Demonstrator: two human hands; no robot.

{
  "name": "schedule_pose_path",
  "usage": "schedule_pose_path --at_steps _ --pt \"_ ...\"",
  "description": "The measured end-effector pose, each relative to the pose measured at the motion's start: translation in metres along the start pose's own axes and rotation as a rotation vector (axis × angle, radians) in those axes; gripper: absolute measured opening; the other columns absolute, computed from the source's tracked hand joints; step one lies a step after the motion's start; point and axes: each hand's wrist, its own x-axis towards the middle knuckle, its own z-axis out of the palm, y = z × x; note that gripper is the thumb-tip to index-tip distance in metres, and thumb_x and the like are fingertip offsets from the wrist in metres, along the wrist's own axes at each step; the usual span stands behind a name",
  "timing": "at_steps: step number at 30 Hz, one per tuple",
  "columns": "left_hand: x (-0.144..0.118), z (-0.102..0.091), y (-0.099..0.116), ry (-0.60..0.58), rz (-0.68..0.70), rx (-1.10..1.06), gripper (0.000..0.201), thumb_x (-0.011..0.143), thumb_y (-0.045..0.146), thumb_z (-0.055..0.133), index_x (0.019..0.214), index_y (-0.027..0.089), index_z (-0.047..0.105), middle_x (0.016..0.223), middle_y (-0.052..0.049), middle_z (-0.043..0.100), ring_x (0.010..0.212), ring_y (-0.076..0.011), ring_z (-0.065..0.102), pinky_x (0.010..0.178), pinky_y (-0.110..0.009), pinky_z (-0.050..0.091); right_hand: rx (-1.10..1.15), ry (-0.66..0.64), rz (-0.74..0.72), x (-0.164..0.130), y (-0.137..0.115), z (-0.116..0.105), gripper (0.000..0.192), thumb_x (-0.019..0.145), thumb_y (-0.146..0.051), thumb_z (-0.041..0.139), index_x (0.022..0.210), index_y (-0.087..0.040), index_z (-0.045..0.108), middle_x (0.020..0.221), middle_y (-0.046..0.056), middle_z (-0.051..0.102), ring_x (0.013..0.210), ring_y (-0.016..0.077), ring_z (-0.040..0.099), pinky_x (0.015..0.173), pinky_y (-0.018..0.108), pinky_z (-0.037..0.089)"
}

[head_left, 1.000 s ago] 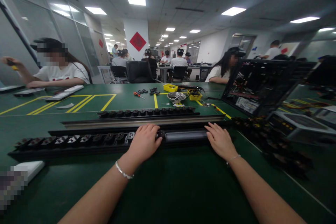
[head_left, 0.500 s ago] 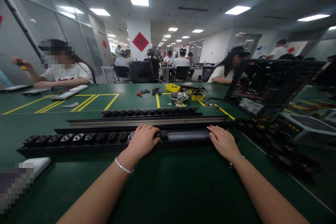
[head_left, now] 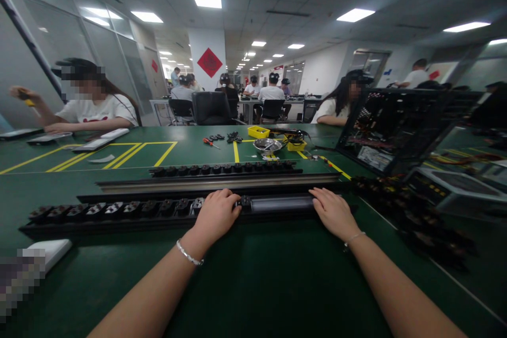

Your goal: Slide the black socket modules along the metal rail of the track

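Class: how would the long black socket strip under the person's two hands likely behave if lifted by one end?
The socket strip looks rigid, so probably stiff. Its length suggests awkward tipping. Lying flat, it seems unlikely to roll.

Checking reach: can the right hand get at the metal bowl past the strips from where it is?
Probably, with a stretch: right hand rests on the near power strip; only low strips lie before the metal bowl.

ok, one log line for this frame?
left hand: on socket strip | right hand: on strip's bare end | table: green
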Motion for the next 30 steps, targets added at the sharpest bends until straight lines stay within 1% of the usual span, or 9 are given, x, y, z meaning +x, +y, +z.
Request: schedule_pose_path --at_steps 6,11,22,27,30 --pt "-0.0003 0.0026 0.0035 0.038 -0.017 0.013 0.024 0.086 0.030 0.052 0.104 0.024 0.066 0.105 -0.005 0.064 0.102 -0.0235 0.057 0.093 -0.038 0.041 0.006 0.000 0.009 0.0001 -0.0012 -0.0011 0.047 0.092 -0.035 0.026 0.124 -0.023 0.058 0.133 0.004 0.054 0.127 0.0223 0.042 0.104 0.045 0.032" --pt "-0.0012 0.0047 0.0043 0.075 0.001 -0.001 0.022 0.086 0.028 0.050 0.101 0.023 0.065 0.106 -0.005 0.064 0.104 -0.0239 0.056 0.094 -0.039 0.040 0.013 0.001 0.013 -0.0005 -0.0031 -0.0028 0.047 0.091 -0.034 0.027 0.124 -0.023 0.058 0.132 0.004 0.055 0.127 0.0226 0.042 0.104 0.046 0.032" --pt "-0.0032 0.0052 0.0077 0.122 0.002 0.015 0.019 0.085 0.027 0.051 0.097 0.023 0.065 0.104 -0.005 0.064 0.103 -0.0245 0.056 0.094 -0.041 0.040 0.021 0.010 0.004 0.0006 -0.0010 -0.0008 0.045 0.091 -0.034 0.029 0.123 -0.023 0.058 0.131 0.004 0.056 0.126 0.0230 0.043 0.103 0.046 0.033" --pt "-0.0044 0.0056 0.0090 0.165 0.013 0.026 0.018 0.085 0.026 0.051 0.097 0.022 0.065 0.107 -0.006 0.063 0.106 -0.0241 0.054 0.098 -0.041 0.037 0.024 0.009 0.002 0.0007 -0.0004 0.0004 0.046 0.091 -0.034 0.028 0.122 -0.021 0.059 0.131 0.005 0.056 0.126 0.0225 0.043 0.104 0.044 0.032" --pt "-0.0045 0.0054 0.0094 0.178 0.021 0.030 0.018 0.085 0.026 0.051 0.095 0.021 0.066 0.110 -0.007 0.063 0.108 -0.0251 0.052 0.100 -0.043 0.037 0.024 0.018 -0.007 0.0006 -0.0003 0.0007 0.045 0.090 -0.033 0.029 0.122 -0.022 0.059 0.130 0.005 0.057 0.125 0.0227 0.044 0.103 0.045 0.033"
